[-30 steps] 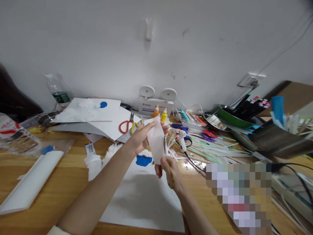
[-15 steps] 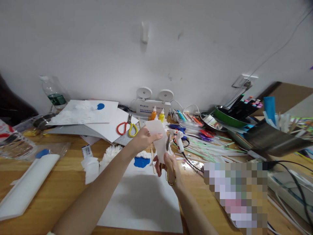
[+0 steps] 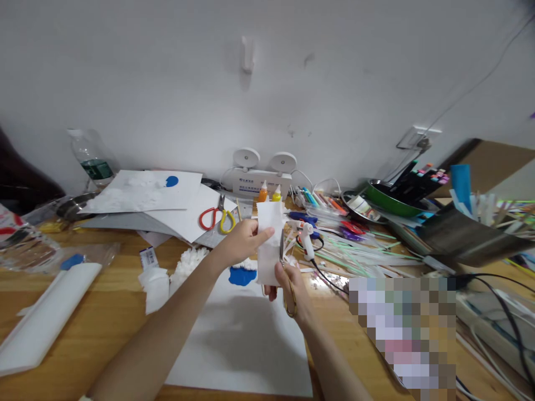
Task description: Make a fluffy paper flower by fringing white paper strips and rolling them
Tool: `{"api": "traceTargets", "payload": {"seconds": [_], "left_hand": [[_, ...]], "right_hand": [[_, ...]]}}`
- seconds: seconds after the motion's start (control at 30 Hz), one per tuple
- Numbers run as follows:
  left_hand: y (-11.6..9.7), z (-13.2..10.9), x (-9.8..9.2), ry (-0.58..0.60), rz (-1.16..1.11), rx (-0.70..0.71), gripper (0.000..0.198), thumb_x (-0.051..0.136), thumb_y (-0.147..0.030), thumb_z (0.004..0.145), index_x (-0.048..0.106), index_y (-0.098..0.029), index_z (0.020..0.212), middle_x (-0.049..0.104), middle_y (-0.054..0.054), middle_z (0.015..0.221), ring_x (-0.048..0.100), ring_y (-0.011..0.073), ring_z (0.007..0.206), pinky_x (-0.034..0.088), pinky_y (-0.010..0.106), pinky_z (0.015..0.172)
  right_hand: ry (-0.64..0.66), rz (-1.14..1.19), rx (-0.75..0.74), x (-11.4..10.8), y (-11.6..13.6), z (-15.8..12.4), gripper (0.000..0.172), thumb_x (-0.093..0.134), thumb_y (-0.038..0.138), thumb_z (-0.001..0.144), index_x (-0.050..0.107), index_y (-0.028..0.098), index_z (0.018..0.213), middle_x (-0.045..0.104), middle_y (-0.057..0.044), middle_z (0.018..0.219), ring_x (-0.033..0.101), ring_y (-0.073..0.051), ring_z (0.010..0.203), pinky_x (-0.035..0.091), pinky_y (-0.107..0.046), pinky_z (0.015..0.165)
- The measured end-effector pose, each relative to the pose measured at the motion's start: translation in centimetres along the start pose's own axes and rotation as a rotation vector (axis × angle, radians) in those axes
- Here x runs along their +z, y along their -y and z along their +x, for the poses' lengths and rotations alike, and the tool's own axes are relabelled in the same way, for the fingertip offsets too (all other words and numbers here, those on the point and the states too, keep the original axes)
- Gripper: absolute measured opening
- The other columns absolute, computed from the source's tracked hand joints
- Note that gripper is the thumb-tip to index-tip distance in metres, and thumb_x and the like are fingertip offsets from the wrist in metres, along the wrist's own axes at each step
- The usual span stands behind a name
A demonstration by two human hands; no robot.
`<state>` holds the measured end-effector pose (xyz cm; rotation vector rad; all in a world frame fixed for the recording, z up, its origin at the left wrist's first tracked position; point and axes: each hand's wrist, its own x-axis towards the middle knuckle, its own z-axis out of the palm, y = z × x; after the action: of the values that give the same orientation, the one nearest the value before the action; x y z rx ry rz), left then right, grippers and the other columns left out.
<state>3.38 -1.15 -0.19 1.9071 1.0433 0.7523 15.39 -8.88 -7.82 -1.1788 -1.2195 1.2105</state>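
My left hand (image 3: 249, 240) pinches the left side of a white strip of paper (image 3: 270, 262), thumb across its front. The strip stands nearly upright above the table. My right hand (image 3: 290, 287) is closed round the gold-handled scissors (image 3: 290, 301), whose blades point up along the strip's right edge. Whether the blades bite into the paper I cannot tell. Below lies a large white sheet (image 3: 238, 345), with a blue patch (image 3: 242, 276) topped by white fluffy bits at its far edge. White crumpled tufts (image 3: 189, 267) sit beside my left forearm.
Scissors with red and yellow handles (image 3: 217, 217) rest on stacked paper sheets (image 3: 184, 217). A white glue gun (image 3: 306, 240), its cable trailing right, lies near loose pale sticks (image 3: 363, 253). A white paper roll (image 3: 50, 317) occupies the left; a bottle (image 3: 94, 159) stands behind.
The paper strip has turned from tilted to nearly upright and its front shows brighter. The scissors and right hand have shifted slightly left.
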Motion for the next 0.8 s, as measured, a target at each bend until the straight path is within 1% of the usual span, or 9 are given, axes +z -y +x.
{"api": "traceTargets", "payload": {"seconds": [0.13, 0.3, 0.47, 0.57, 0.67, 0.8], "left_hand": [[-0.26, -0.2, 0.1, 0.026, 0.06, 0.019, 0.036, 0.042, -0.044, 0.073, 0.039, -0.015, 0.053, 0.032, -0.004, 0.051, 0.028, 0.0068, 0.045, 0.019, 0.019, 0.039], [-0.35, -0.32, 0.12, 0.022, 0.04, 0.029, 0.035, 0.044, -0.043, 0.073, 0.037, -0.016, 0.052, 0.031, -0.004, 0.05, 0.027, 0.007, 0.044, 0.019, 0.02, 0.039], [-0.16, -0.3, 0.12, 0.02, 0.064, 0.023, 0.036, 0.049, -0.042, 0.069, 0.036, -0.016, 0.048, 0.03, -0.004, 0.048, 0.025, 0.0066, 0.042, 0.017, 0.021, 0.038], [-0.19, -0.29, 0.1, 0.006, 0.069, 0.019, 0.037, 0.05, -0.043, 0.068, 0.035, -0.017, 0.047, 0.03, -0.004, 0.047, 0.025, 0.0068, 0.042, 0.017, 0.022, 0.039], [-0.26, -0.27, 0.09, 0.007, 0.062, 0.011, 0.037, 0.05, -0.044, 0.069, 0.036, -0.017, 0.048, 0.031, -0.004, 0.047, 0.026, 0.007, 0.042, 0.018, 0.022, 0.039], [-0.22, -0.21, 0.13, 0.016, 0.037, 0.022, 0.036, 0.047, -0.045, 0.071, 0.043, -0.015, 0.051, 0.035, -0.003, 0.05, 0.03, 0.0076, 0.044, 0.021, 0.021, 0.04]], "right_hand": [[-0.014, -0.019, 0.005, -0.04, 0.34, -0.02, 0.05, 0.037, 0.063, 0.071, 0.046, 0.015, 0.057, 0.048, 0.0, 0.042, 0.045, -0.008, 0.035, 0.035, -0.02, 0.038], [-0.05, -0.039, 0.029, 0.08, 0.77, -0.08, 0.052, 0.036, 0.066, 0.069, 0.047, 0.015, 0.059, 0.049, 0.0, 0.042, 0.044, -0.008, 0.033, 0.036, -0.02, 0.036], [-0.085, -0.039, 0.036, 0.13, 0.43, -0.04, 0.052, 0.038, 0.066, 0.068, 0.045, 0.016, 0.058, 0.043, 0.003, 0.041, 0.042, -0.007, 0.031, 0.037, -0.02, 0.036], [-0.094, -0.052, 0.041, 0.11, 0.08, 0.03, 0.052, 0.039, 0.066, 0.067, 0.046, 0.015, 0.057, 0.042, 0.003, 0.041, 0.041, -0.007, 0.031, 0.034, -0.019, 0.033], [-0.101, -0.056, 0.042, 0.1, -0.07, 0.07, 0.052, 0.039, 0.066, 0.067, 0.045, 0.016, 0.056, 0.04, 0.004, 0.04, 0.04, -0.007, 0.031, 0.032, -0.018, 0.032], [-0.117, -0.07, 0.03, 0.11, 0.14, 0.01, 0.052, 0.038, 0.066, 0.068, 0.041, 0.017, 0.049, 0.038, 0.004, 0.036, 0.038, -0.006, 0.03, 0.032, -0.018, 0.032]]}}
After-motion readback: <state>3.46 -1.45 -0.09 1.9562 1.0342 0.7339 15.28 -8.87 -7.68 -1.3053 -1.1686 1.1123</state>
